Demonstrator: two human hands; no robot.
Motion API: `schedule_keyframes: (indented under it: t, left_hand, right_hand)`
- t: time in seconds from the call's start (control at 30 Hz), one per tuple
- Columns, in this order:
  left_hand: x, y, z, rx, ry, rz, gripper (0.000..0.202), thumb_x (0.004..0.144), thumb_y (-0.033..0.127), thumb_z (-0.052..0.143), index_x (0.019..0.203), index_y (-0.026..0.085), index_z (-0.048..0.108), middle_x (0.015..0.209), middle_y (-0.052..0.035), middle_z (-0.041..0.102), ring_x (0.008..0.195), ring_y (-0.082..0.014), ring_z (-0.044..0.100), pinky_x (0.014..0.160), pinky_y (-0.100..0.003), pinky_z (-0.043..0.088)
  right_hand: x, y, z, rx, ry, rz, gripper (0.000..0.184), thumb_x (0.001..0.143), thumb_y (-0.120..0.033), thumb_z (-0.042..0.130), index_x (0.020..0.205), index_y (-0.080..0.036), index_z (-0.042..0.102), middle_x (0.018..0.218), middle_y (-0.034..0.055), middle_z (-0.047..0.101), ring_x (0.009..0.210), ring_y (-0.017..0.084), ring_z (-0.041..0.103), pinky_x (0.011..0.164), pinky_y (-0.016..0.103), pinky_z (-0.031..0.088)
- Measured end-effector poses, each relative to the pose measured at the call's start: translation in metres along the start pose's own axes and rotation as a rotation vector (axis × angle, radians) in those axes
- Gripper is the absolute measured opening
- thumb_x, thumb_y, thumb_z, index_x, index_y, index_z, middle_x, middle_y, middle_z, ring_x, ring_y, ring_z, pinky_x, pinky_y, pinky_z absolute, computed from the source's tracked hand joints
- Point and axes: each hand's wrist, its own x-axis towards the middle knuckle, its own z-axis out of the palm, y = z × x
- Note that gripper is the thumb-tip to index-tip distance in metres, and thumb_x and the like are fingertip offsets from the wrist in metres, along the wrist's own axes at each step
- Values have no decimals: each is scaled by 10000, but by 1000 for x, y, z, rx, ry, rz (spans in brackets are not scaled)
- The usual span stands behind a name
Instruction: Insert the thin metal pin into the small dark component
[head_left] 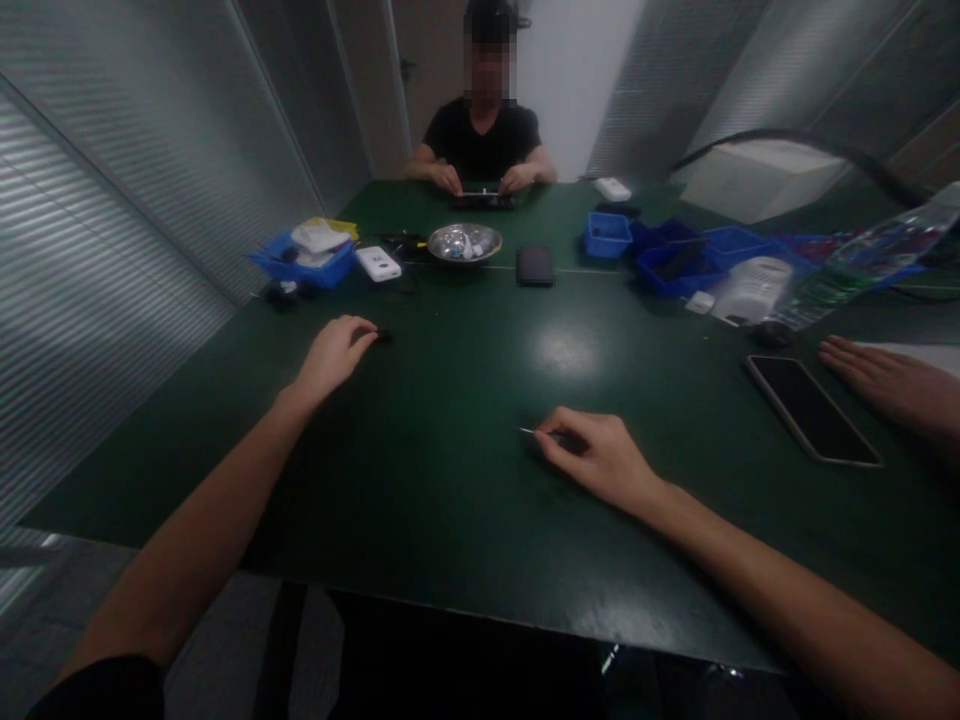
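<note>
Right hand [592,450]: thumb and fingertips closed on one thin pale sliver [527,431], toward the worktop's [442,480] near edge. Left hand [334,360]: pinching one small dark piece [384,336], nearer the left edge. Toward the far edge: metal bowl [441,243].

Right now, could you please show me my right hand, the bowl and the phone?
Right hand [604,455], head view: middle of the hand.
Bowl [440,243], head view: bare inner left side.
Phone [814,410], head view: middle of screen.
</note>
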Motion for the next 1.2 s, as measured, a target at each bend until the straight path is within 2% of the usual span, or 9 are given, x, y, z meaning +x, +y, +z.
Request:
schedule_keyframes:
  t: [0.13, 0.27, 0.37, 0.47, 0.63, 0.83, 0.97, 1.1, 1.2]
  left_hand:
    - [2, 6, -2, -105, -61, -72, 262, 923, 386, 669, 1112, 205, 690, 1121, -86, 708, 930, -245, 638, 815, -362, 499]
    - [0, 6, -10, -123, -86, -77, 270, 884, 412, 718, 1071, 217, 705, 1112, -77, 712, 918, -237, 651, 774, -344, 499]
    - [-2, -3, -15, -116, -72, -179, 345, 853, 502, 743, 1051, 220, 717, 1023, -77, 725, 864, -236, 666, 695, -329, 493]
    - [-2, -18, -17, -78, -129, -312, 393, 772, 558, 803, 960, 217, 747, 910, -80, 735, 742, -233, 664, 593, -320, 461]
    - [3, -25, -15, -99, -228, -397, 253, 750, 465, 834, 825, 231, 771, 828, -69, 747, 696, -228, 674, 550, -303, 448]
    - [-2, -3, -20, -196, 10, -316, 195, 826, 398, 769, 902, 222, 735, 838, -47, 759, 740, -207, 702, 600, -285, 492]
    - [-3, -1, -21, -283, 49, -303, 220, 762, 389, 818, 862, 207, 746, 838, -55, 766, 727, -201, 704, 618, -286, 517]
    - [-1, -4, -14, -384, 76, -282, 281, 758, 362, 808, 988, 202, 778, 936, -73, 785, 817, -222, 732, 701, -311, 554]
    - [0, -1, -9, -351, 70, -297, 288, 790, 335, 783, 1052, 215, 798, 971, -76, 789, 853, -236, 733, 723, -328, 553]
  right_hand:
    - [0, 0, 0, 14, -4, 8, 189, 989, -310, 580, 931, -195, 718, 796, 9, 726, 603, 122, 621, 571, 248, 431]
    - [-1, 0, -1, 21, -8, 5, 190, 993, -317, 585, 936, -194, 717, 800, 9, 719, 611, 122, 619, 571, 250, 429]
    - [-1, 0, 0, 21, -9, 7, 192, 994, -317, 583, 938, -192, 718, 796, 9, 719, 608, 121, 615, 574, 250, 430]
    - [0, 1, 0, 20, -17, 3, 194, 996, -319, 582, 944, -192, 719, 810, 14, 725, 624, 125, 623, 575, 248, 433]
    - [0, 3, 0, 15, -22, 2, 197, 1002, -335, 588, 944, -198, 717, 811, 11, 723, 622, 124, 619, 578, 250, 431]
    - [0, 1, -1, 24, -39, 13, 201, 1001, -334, 582, 942, -194, 715, 816, 17, 722, 626, 128, 618, 581, 254, 433]
    - [-1, 2, -1, 8, -35, 2, 203, 1001, -337, 583, 935, -196, 714, 801, 13, 714, 632, 130, 618, 590, 256, 435]
    - [-1, 2, -1, 17, -42, 2, 202, 1001, -337, 580, 941, -197, 713, 795, 10, 709, 622, 125, 619, 583, 250, 442]
    - [-1, 0, -1, 29, -43, 3, 206, 1003, -337, 579, 941, -192, 712, 801, 11, 709, 623, 122, 623, 575, 243, 449]
